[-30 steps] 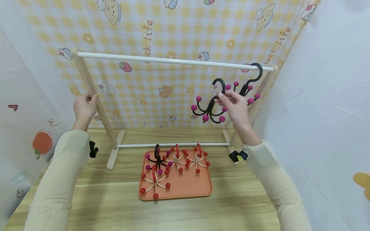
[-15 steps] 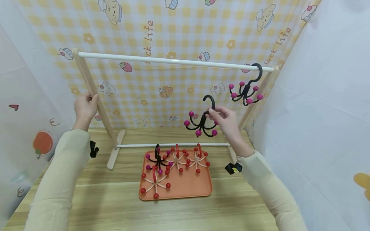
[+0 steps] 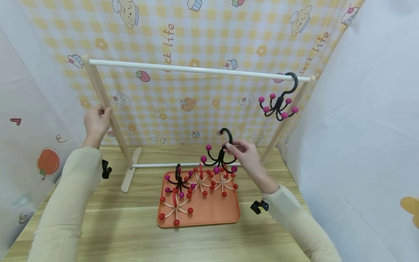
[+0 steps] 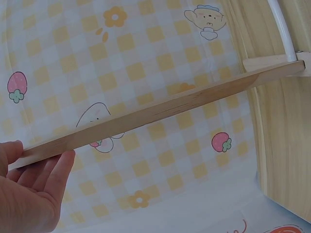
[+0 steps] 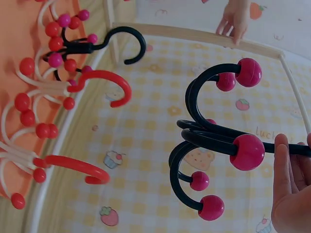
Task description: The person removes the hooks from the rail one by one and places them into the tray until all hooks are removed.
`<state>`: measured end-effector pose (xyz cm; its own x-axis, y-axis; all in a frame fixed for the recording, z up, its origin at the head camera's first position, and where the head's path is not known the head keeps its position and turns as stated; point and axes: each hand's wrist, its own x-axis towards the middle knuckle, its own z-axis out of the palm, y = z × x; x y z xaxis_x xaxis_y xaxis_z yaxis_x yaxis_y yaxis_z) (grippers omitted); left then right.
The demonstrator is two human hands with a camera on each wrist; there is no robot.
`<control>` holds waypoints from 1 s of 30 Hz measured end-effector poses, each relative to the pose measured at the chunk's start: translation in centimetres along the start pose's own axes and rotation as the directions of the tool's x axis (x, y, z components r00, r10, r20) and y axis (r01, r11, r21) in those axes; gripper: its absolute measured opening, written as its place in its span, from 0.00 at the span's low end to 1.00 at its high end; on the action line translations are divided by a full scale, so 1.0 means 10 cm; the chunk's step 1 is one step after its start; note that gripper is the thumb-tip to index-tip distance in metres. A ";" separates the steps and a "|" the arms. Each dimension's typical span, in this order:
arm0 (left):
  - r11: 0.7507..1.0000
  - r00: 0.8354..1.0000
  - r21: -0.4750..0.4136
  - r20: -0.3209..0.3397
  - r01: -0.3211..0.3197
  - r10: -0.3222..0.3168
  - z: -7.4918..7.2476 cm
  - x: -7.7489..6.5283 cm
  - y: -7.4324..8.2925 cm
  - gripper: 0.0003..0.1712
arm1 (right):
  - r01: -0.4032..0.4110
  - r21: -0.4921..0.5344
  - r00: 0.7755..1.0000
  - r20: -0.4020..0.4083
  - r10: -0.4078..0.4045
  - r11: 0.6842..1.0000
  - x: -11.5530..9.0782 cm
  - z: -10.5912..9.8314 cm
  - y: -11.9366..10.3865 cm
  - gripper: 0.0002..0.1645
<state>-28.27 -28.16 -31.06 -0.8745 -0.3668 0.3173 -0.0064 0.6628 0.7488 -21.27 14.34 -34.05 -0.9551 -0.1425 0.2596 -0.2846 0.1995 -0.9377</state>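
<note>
My left hand [image 3: 97, 123] grips the left wooden post [image 3: 118, 135] of a rack; in the left wrist view, fingers and thumb [image 4: 10, 151] lie on opposite sides of the post. My right hand [image 3: 247, 157] pinches a black hook hanger [image 3: 221, 156] with curved arms and magenta ball tips by the base of its hook. It hangs over the back right of an orange tray [image 3: 216, 213]. In the right wrist view, the held hanger's arms [image 5: 214, 133] spread apart from the tray's hangers. A similar black hanger [image 3: 279, 103] hangs at the right end of the white top rail [image 3: 196, 69].
On the tray lie a black hanger [image 3: 179, 181] and several cream hangers with red hooks and balls, such as the front one [image 3: 175, 207]. A lower white bar [image 3: 160, 165] runs behind the tray. A checked cloth [image 3: 190, 36] hangs behind the rack.
My right hand has moved down and left with the black hanger, from near the hanging one to over the tray's back edge. My left hand has stayed on the post.
</note>
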 end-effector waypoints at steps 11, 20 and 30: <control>1.000 1.000 0.000 0.006 0.006 -0.006 0.00 0.01 -0.01 0.22 | 0.026 0.068 0.997 0.073 -0.031 0.997 -0.25 0.15 0.17 0.16; 1.000 1.000 -0.005 0.001 0.000 0.000 0.01 0.01 -0.02 0.22 | -0.068 0.103 0.989 0.139 0.054 0.992 -0.44 0.23 0.32 0.16; 1.000 1.000 -0.007 0.004 0.000 0.000 0.00 0.01 -0.03 0.22 | -0.115 0.077 0.971 0.217 0.096 0.990 -0.69 0.38 0.31 0.11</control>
<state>-28.37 -28.35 -31.25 -0.8765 -0.3644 0.3145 -0.0034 0.6581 0.7530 -15.27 12.26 -39.64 -0.9373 -0.3299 0.1120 -0.1659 0.1397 -0.9762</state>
